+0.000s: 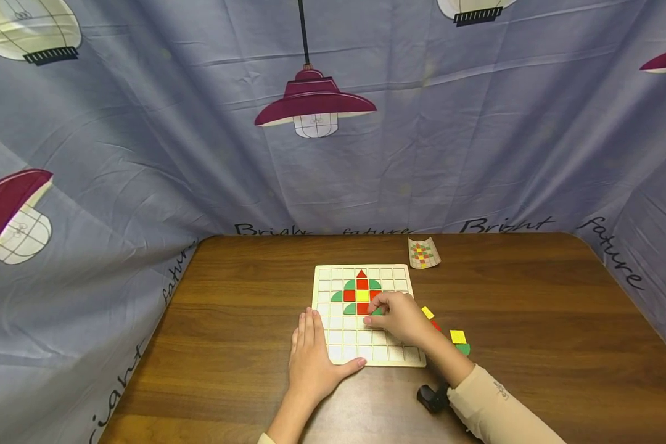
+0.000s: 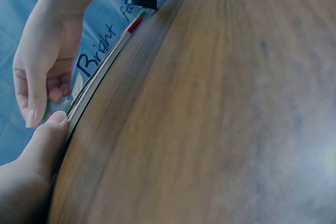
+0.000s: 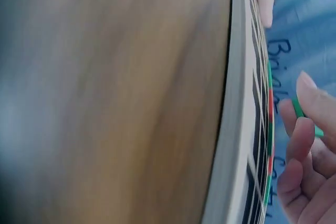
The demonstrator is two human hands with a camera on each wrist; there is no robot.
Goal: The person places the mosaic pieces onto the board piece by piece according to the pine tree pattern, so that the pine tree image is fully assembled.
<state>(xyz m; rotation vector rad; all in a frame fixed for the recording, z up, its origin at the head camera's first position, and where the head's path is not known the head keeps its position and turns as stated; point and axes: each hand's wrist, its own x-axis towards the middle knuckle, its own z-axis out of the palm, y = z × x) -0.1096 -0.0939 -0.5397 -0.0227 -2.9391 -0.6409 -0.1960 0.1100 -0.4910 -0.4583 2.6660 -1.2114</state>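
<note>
Okay, right hand (image 1: 398, 316) pinches a green tile (image 1: 377, 312) between thumb and fingertips, just over the grid board (image 1: 341, 354); tile's shape mostly hidden. Left hand (image 1: 312, 361) lies flat, fingers straight, thumb spread, gripping nothing, at the board's left edge with thumb at the near edge. Left of and beyond the right hand, laid on the board: red triangle (image 1: 361, 274) on top, red squares (image 1: 362, 284) around a yellow square (image 1: 362, 295), green quarter-circles (image 1: 337, 296) at the sides. Right of the right hand, on the wooden bench (image 1: 227, 296): loose yellow tiles (image 1: 458, 337), a green piece (image 1: 463, 349), a red piece (image 1: 435, 324). Beyond the right hand, past the board's far corner: curled pattern card (image 1: 424, 253). Behind the right hand, by its cuff: black device (image 1: 433, 398).
</note>
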